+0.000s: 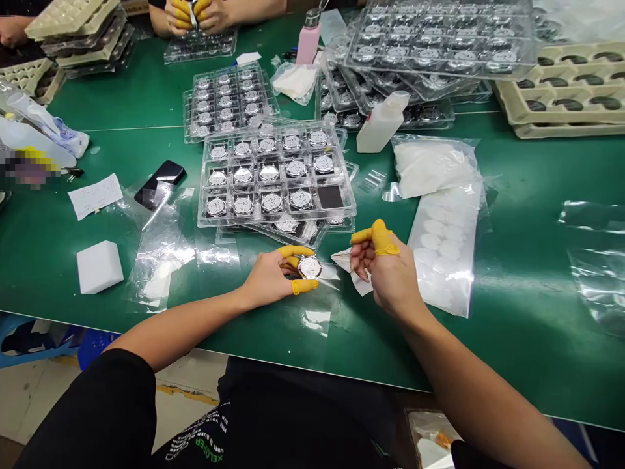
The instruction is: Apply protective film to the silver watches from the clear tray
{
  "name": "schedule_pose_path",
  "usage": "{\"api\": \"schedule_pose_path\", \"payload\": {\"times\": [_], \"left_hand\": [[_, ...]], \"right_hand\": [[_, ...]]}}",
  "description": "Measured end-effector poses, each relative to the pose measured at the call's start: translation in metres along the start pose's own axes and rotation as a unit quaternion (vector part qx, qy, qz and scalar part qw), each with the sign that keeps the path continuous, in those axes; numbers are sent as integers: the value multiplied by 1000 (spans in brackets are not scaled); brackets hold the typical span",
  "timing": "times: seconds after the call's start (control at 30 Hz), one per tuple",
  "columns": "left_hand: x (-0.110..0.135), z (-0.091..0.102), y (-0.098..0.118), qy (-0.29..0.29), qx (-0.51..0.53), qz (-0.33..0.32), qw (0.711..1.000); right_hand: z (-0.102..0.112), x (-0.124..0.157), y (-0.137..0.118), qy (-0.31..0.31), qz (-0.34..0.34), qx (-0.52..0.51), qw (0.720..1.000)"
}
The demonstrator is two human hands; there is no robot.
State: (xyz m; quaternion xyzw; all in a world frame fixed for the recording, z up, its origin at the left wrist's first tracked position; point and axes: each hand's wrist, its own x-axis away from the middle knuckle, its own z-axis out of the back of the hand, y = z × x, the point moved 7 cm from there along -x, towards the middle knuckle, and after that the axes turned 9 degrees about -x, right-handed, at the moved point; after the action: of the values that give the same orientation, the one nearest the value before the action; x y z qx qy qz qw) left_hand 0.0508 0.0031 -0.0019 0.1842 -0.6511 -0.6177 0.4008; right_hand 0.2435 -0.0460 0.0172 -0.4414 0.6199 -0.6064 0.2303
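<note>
Between the yellow-cotted thumb and fingers of my left hand [278,277] is a round silver watch case [309,266], its pale printed face turned up. My right hand [385,267] is to the right of it, apart from the case, its lower fingers curled round a white cloth [360,284]. Yellow finger cots cover its thumb and index finger. Just beyond both hands lies a clear plastic tray [277,218] of watch cases, one compartment at its near right showing only a dark bottom. A clear plastic film [315,319] lies under the left hand.
A white plastic bottle [381,127] and bags of white discs [442,247] lie to the right. Stacked trays [439,39] stand behind. On the left are a phone [160,184], a white foam block [100,267] and a paper note [95,195]. Another person's hands [195,16] work across the table.
</note>
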Motion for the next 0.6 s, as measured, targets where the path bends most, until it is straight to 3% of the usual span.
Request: {"api": "schedule_pose_path", "payload": {"times": [0.13,0.27,0.37,0.43,0.53,0.6], "left_hand": [[0,0,0,4,4,1,1000],[0,0,0,6,5,-2,1000],[0,0,0,7,-2,-10,1000],[0,1,-1,11,-17,-19,1000],[0,2,-1,19,-43,-27,999],[0,1,0,18,-42,-25,999]], "right_hand": [[-16,10,4,-73,-47,36,996],[-22,16,7,-94,-63,23,993],[-29,19,16,-165,-97,94,977],[-31,20,16,-183,-49,177,966],[-33,24,8,-154,86,284,942],[-36,29,7,-136,133,316,930]]}}
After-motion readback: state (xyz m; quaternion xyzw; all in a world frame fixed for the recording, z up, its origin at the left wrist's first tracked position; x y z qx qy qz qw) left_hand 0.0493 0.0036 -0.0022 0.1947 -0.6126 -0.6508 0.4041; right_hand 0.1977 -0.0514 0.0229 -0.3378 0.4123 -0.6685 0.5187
